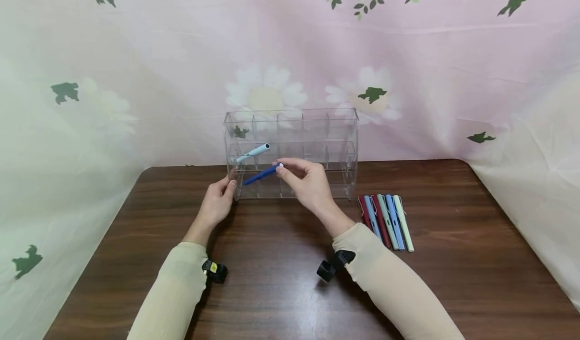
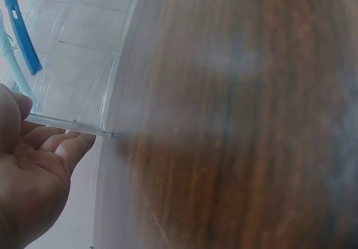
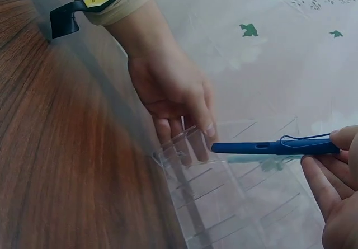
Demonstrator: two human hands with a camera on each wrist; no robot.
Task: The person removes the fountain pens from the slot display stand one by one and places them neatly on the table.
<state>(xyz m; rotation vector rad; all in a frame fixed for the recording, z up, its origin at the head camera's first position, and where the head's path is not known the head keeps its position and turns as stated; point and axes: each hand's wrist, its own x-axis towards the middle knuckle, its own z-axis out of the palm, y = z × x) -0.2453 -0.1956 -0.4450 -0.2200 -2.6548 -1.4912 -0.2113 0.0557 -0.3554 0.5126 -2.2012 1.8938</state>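
Observation:
A clear plastic pen organizer (image 1: 353,153) with tiered, divided compartments stands at the back of the table. My left hand (image 1: 215,203) grips its left side panel, thumb on one face and fingers behind, as the left wrist view shows. In my right hand (image 1: 309,181) a dark blue pen (image 1: 260,174) is pinched by one end between thumb and fingers. That pen slants down to the left in front of the organizer's left compartments; its clip (image 3: 305,137) shows in the right wrist view. A light blue pen (image 1: 254,152) leans inside a left-hand compartment, just above the dark blue one.
Several pens in dark red, blue, grey-green and pale green (image 1: 403,223) lie side by side right of the organizer, near my right forearm. Behind the brown wooden table (image 1: 272,259) hangs a floral cloth (image 1: 181,78). Each wrist carries a small black camera (image 1: 217,272).

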